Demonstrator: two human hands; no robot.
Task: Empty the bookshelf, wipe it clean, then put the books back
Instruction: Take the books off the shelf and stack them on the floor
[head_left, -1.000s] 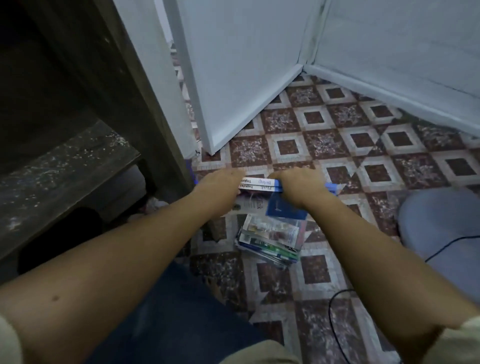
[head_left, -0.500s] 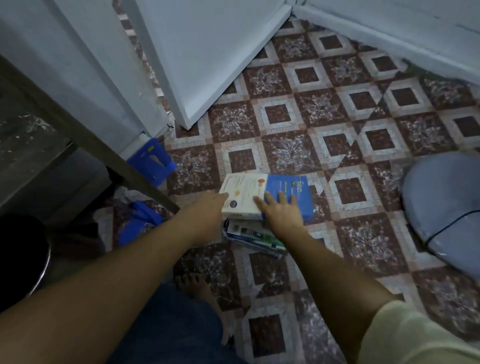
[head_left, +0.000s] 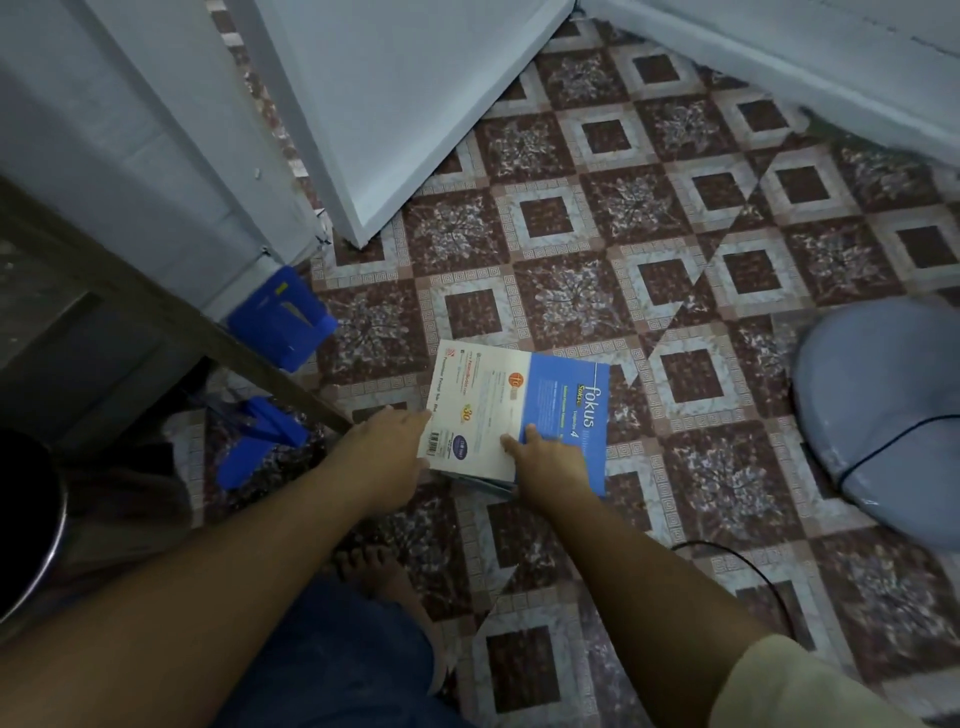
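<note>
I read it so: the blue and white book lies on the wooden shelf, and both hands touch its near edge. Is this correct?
Not quite. The book lies on other books stacked on the tiled floor, not on the wooden shelf; the head view shows this. The left hand and the right hand do touch its near edge.

Glossy paper book cover; smooth patterned floor tiles; shiny metal pot.

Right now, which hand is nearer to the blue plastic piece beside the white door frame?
Left. The left hand touches the left edge of the book, on the side facing the blue plastic piece. The right hand lies on the cover, farther right.
</note>
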